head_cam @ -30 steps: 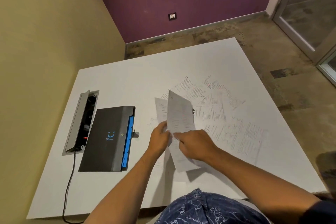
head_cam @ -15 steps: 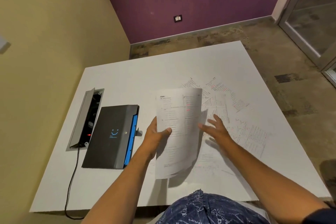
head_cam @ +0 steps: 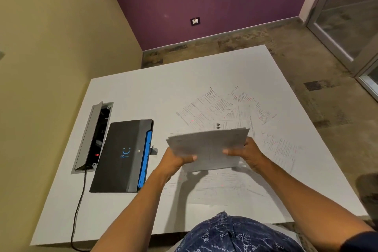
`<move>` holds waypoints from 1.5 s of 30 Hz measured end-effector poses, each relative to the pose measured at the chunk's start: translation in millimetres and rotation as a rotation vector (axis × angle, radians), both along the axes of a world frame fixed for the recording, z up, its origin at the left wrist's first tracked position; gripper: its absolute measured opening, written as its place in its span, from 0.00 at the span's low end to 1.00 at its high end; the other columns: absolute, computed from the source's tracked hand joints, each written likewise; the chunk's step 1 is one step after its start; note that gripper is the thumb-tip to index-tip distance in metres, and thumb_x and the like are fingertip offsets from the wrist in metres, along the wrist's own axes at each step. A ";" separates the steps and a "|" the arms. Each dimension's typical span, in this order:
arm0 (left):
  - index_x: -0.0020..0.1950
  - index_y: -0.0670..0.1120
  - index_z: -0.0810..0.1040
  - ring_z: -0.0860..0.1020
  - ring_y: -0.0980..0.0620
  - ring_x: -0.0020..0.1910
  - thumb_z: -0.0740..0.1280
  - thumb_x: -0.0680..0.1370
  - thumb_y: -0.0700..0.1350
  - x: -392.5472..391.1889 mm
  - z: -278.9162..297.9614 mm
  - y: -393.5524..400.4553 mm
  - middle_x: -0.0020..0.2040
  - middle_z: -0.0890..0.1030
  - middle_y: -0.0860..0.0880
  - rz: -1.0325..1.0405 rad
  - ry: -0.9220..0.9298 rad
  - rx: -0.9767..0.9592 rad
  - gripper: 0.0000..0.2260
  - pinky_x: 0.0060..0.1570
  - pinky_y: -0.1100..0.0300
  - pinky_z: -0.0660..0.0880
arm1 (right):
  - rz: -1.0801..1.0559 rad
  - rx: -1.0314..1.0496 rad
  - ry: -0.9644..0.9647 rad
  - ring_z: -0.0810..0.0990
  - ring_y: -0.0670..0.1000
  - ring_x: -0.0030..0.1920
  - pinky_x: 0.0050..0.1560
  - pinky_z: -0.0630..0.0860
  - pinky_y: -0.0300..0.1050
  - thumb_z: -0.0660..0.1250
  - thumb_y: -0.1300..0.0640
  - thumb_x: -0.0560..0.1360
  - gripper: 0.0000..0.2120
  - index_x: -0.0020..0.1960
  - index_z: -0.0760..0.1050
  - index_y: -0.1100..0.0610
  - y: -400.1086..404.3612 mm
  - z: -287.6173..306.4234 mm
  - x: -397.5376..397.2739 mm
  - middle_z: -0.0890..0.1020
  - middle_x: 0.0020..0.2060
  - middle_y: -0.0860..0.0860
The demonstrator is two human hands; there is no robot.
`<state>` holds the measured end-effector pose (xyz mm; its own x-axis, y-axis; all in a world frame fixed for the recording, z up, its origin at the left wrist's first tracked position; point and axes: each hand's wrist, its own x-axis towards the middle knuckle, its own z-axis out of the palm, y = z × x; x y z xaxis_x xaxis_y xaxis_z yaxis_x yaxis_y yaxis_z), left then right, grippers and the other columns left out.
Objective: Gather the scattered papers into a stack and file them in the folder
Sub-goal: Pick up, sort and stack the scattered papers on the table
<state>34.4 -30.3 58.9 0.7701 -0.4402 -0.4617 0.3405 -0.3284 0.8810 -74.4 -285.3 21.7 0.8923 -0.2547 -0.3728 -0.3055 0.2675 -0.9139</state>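
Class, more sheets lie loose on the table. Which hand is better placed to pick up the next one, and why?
Probably the right hand: most loose sheets lie beyond it and to its right. The left hand could keep holding the stack, nearer the folder.

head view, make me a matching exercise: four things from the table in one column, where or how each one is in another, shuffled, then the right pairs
Things:
1. folder
2. held stack of papers
3. loose printed sheets
4. black cable

States:
A. lying spread on the table, beyond and right of the hands
B. gripped at both ends, lifted off the table
C. lying closed, left of the hands
D. trailing off the near table edge

Pairs: 1-C, 2-B, 3-A, 4-D. The left hand and the right hand both grip the stack.
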 end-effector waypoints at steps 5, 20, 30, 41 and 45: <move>0.65 0.46 0.78 0.82 0.49 0.57 0.77 0.75 0.40 -6.6 -19.8 -3.5 0.58 0.84 0.47 0.008 -0.081 0.134 0.20 0.61 0.50 0.80 | 0.080 -0.096 0.124 0.87 0.44 0.45 0.43 0.80 0.34 0.73 0.77 0.70 0.21 0.55 0.82 0.56 -7.9 -14.7 -6.8 0.87 0.49 0.51; 0.59 0.44 0.82 0.84 0.47 0.50 0.73 0.79 0.45 -7.7 -17.1 -8.6 0.52 0.86 0.48 0.125 -0.042 0.180 0.10 0.42 0.61 0.81 | 0.335 -1.010 0.870 0.68 0.62 0.75 0.68 0.74 0.57 0.80 0.50 0.68 0.54 0.82 0.49 0.55 -140.6 -61.7 -24.8 0.56 0.81 0.56; 0.59 0.44 0.82 0.84 0.48 0.50 0.73 0.79 0.45 -4.0 -12.7 -14.0 0.52 0.86 0.48 0.133 -0.045 0.197 0.10 0.41 0.61 0.79 | 0.382 -1.144 0.929 0.72 0.64 0.71 0.61 0.77 0.58 0.86 0.45 0.60 0.68 0.82 0.41 0.54 -142.9 -52.5 -15.6 0.53 0.79 0.60; 0.58 0.45 0.82 0.84 0.44 0.51 0.73 0.79 0.45 1.5 -18.0 -15.2 0.54 0.86 0.47 0.148 -0.030 0.191 0.10 0.41 0.59 0.79 | 0.342 -1.412 0.936 0.76 0.55 0.62 0.59 0.72 0.50 0.78 0.35 0.64 0.36 0.65 0.73 0.52 -143.3 -41.2 -21.6 0.79 0.59 0.51; 0.57 0.46 0.81 0.83 0.45 0.51 0.73 0.79 0.45 1.0 -17.9 -14.7 0.54 0.85 0.47 0.150 -0.024 0.177 0.08 0.42 0.58 0.79 | 0.182 -1.284 0.867 0.79 0.58 0.60 0.61 0.69 0.52 0.77 0.45 0.70 0.24 0.63 0.75 0.51 -146.8 -40.7 -32.3 0.83 0.56 0.53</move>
<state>35.4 -45.0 41.1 0.8328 -0.2332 -0.5021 0.3767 -0.4260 0.8226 -106.7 -432.0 -19.0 0.5808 -0.7109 -0.3966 -0.7814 -0.6235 -0.0267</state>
